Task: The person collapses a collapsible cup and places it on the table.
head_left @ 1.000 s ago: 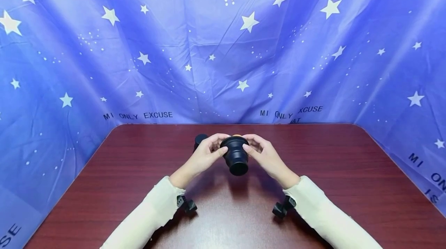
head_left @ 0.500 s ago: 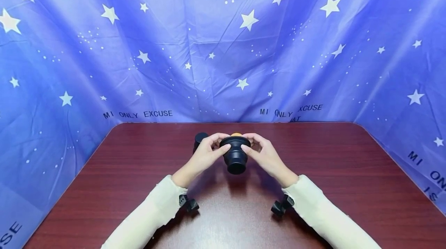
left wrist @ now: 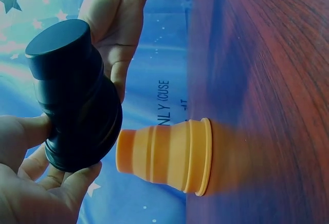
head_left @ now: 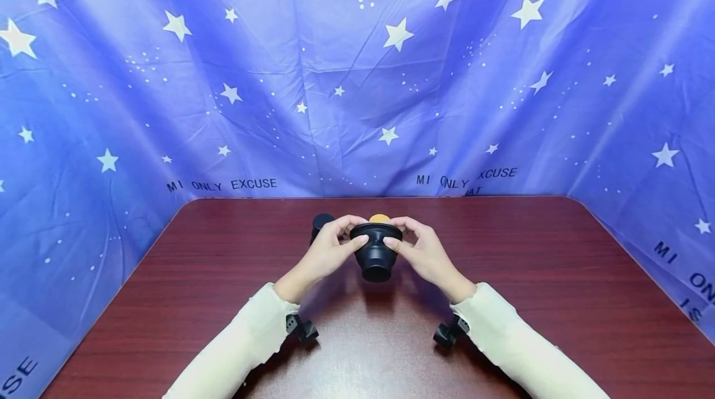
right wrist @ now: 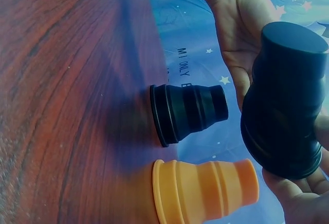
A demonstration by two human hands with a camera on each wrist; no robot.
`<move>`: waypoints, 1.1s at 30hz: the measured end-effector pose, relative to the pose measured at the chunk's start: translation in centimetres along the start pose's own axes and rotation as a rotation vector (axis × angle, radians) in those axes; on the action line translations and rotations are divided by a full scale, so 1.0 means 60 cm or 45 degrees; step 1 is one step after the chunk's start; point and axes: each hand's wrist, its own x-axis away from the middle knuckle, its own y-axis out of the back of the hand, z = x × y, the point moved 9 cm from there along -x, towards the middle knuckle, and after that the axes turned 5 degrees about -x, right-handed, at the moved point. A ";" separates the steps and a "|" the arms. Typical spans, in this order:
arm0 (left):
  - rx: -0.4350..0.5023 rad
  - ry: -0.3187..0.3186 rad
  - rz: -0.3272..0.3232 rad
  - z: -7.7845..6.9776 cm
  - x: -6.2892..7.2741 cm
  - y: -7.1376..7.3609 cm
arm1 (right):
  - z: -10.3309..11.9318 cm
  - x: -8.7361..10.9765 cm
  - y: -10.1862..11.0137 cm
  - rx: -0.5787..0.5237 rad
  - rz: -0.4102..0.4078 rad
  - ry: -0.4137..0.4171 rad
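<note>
Both hands hold a black collapsible cup [head_left: 377, 256] above the table, its wide rim away from me and its narrow base tilted down towards me. My left hand [head_left: 326, 253] grips the left side, thumb on the near wall and fingers behind the rim. On the opposite side my right hand [head_left: 430, 254] mirrors that grip. An orange cup [left wrist: 164, 154] of the same stepped shape stands upside down on the table behind the held one. Left of it a second black cup [right wrist: 190, 112] also stands rim down, partly hidden by my left hand in the head view.
The dark red wooden table [head_left: 503, 275] has rounded far corners. A blue cloth with white stars [head_left: 357, 76] hangs right behind and beside it. A black wrist device [head_left: 301, 329] sits under the left sleeve, and another wrist device [head_left: 451, 332] under the right.
The held cup has turned slightly and now looks straighter and shorter. My thumbs have moved a little closer together along its wall. More of the orange cup shows behind it.
</note>
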 end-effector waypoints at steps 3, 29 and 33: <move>-0.007 -0.011 -0.005 -0.001 -0.001 0.000 | -0.016 -0.002 0.001 -0.009 -0.006 0.010; 0.007 -0.018 -0.032 -0.015 -0.004 0.003 | 0.059 0.013 0.017 0.177 -0.242 0.199; 0.132 -0.036 0.012 -0.012 -0.004 0.000 | 0.058 0.012 0.028 0.096 -0.303 0.231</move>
